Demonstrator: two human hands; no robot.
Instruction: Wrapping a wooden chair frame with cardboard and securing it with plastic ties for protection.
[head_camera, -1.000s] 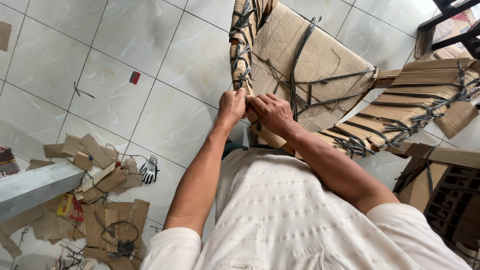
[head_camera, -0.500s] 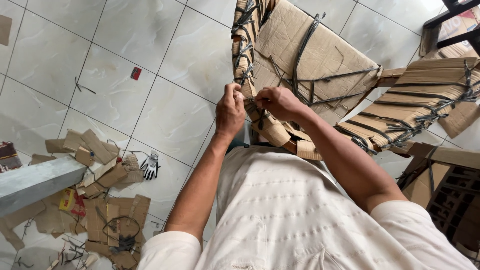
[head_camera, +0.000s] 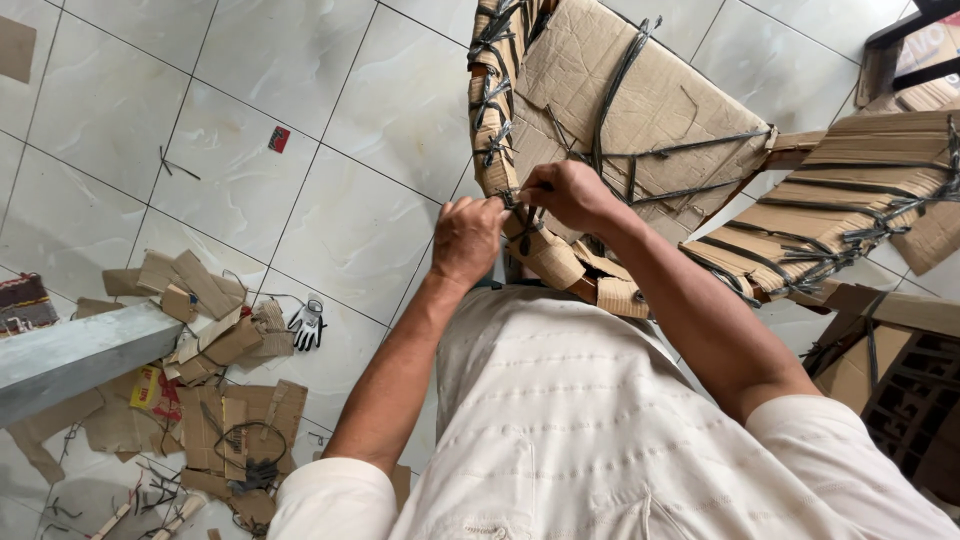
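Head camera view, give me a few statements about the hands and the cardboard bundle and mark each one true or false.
1. Both hands, the left hand and the right hand, are at the edge of the cardboard-wrapped piece. True.
2. The cardboard is bound with dark straps. True.
3. The person wears gloves on both hands. False: the hands are bare; a glove lies on the tiled floor.
4. Cardboard scraps lie on the floor to the person's left. True.
5. The floor is wooden planks. False: it is pale tile.
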